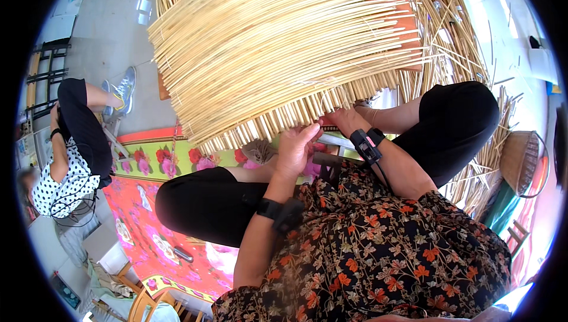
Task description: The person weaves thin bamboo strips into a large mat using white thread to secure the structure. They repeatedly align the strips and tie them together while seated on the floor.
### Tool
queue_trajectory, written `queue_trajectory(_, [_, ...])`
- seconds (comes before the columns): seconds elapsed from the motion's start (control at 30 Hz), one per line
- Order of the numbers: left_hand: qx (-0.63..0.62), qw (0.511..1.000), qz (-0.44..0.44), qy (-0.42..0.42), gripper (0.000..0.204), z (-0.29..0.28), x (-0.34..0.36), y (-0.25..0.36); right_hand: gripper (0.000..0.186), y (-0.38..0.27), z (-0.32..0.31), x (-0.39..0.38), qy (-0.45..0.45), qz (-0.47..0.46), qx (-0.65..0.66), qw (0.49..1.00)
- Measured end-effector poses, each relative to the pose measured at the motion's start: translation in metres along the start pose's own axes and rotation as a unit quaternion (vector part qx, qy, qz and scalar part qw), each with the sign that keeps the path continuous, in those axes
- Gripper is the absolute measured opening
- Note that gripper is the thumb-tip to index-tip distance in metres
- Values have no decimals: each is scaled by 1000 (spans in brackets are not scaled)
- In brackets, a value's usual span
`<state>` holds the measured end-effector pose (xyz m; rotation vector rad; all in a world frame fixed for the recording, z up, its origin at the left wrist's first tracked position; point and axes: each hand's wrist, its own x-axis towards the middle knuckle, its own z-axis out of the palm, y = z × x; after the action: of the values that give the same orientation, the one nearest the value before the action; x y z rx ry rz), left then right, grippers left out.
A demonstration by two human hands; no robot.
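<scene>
A mat of pale straw-coloured stalks (266,50), laid side by side and bound by thin string, spreads before me on a reddish-brown board (408,32). My left hand (294,147) is at the mat's near edge, thumb pointing up and right. Its fingers look closed, partly hidden, and what they pinch is too small to make out. Close beside it, my right hand (343,119) reaches to the same edge, its fingers mostly hidden by the stalk ends. Both wrists wear dark bands with small devices.
Loose stalks (441,32) lie heaped to the right, near a woven basket (520,159) with a handle. A red floral cloth (136,203) covers the floor at left. Another person (65,168) in a dotted top sits at the far left. My knees flank the mat's near edge.
</scene>
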<state>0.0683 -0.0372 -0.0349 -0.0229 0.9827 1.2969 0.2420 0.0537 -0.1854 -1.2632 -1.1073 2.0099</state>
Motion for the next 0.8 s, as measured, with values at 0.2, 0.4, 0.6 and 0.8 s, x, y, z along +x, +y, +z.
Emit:
queue_trajectory(0.2, [64, 998, 7, -2, 28, 4, -2, 1, 36, 18, -3, 24, 23, -31, 13, 999])
queue_trajectory(0.4, [212, 962, 122, 120, 13, -31, 31, -39, 35, 98, -12, 55, 37, -77, -26, 996])
queue_trajectory(0.6, [411, 876, 140, 208, 14, -46, 51, -51, 35, 228, -41, 98, 39, -192, -122, 973])
queue_trajectory(0.8, [844, 463, 248, 112, 9, -134, 43, -56, 39, 202, 14, 62, -29, -121, -221, 967])
